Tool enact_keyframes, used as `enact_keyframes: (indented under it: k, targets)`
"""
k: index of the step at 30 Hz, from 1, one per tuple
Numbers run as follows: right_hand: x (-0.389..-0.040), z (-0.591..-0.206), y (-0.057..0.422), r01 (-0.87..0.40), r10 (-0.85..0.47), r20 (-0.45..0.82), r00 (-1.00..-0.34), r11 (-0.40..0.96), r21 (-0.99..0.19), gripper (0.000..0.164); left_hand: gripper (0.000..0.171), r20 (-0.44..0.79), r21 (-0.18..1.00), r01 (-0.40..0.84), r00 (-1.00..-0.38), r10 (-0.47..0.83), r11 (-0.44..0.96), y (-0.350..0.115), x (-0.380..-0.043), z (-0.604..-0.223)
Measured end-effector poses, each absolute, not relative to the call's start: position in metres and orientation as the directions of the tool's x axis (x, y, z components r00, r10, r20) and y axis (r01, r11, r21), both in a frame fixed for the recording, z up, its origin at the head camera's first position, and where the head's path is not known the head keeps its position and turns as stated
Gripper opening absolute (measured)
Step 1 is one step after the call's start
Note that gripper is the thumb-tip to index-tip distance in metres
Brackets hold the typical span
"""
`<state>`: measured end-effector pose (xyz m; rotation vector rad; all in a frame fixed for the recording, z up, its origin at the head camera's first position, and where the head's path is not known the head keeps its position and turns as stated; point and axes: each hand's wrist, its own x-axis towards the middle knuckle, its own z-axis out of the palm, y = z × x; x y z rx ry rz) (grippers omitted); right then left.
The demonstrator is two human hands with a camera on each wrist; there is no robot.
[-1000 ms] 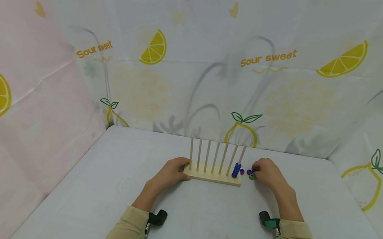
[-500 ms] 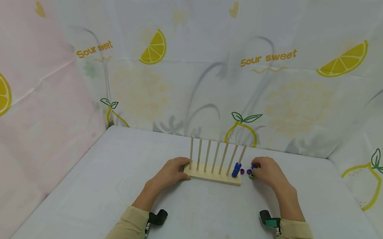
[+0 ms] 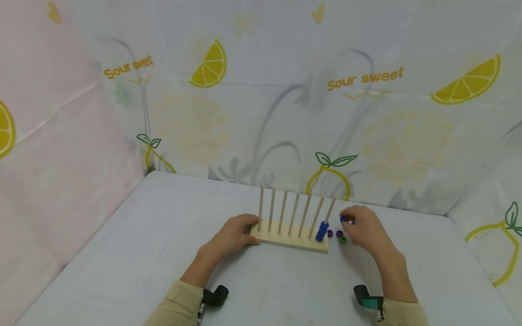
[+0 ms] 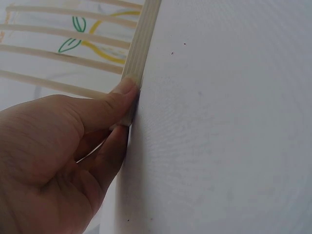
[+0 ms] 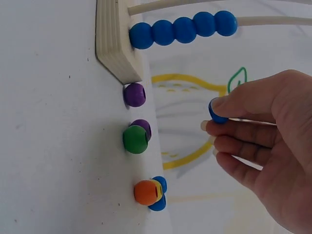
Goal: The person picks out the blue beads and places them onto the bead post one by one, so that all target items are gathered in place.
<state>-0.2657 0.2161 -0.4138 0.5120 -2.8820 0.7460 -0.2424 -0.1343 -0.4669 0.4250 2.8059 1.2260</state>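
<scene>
A wooden peg stand point(image 3: 289, 242) with several upright pegs stands on the table. My left hand point(image 3: 234, 236) grips its left end, thumb on the near edge in the left wrist view. Several blue beads point(image 5: 184, 30) are stacked on the rightmost peg. To the right of the stand, my right hand point(image 3: 367, 232) pinches one blue bead point(image 5: 217, 112) between thumb and finger, raised above the table. Below that hand lie a purple bead point(image 5: 135, 95), another purple one partly hidden, and a green bead point(image 5: 135, 139).
Farther right on the table sit an orange bead point(image 5: 146, 192), a yellow bead partly behind it and two blue ones. A printed cloth point(image 3: 254, 127) hangs behind the white table point(image 3: 288, 291). Each wrist wears a small black camera.
My right hand has lifted from the table with the blue bead and shifted slightly toward the stand. The left hand and the stand have stayed in place.
</scene>
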Motion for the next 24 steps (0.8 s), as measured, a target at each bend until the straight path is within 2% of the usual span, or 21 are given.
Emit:
enact_keyframes:
  k: [12,24]
  targets:
    - [-0.255,-0.396,0.212,-0.429,-0.299,0.321,-0.899,0.747,-0.507,0.021,0.058,0.038,0.732,0.207,-0.964,0.264,0.649,-0.135,-0.243,-0.467]
    - [-0.250,-0.389,0.209,-0.457,-0.277,0.381,-0.882,0.701,-0.547,0.022,0.059,0.039,0.730,0.207,-0.964,0.262,0.651,-0.134,-0.243,-0.466]
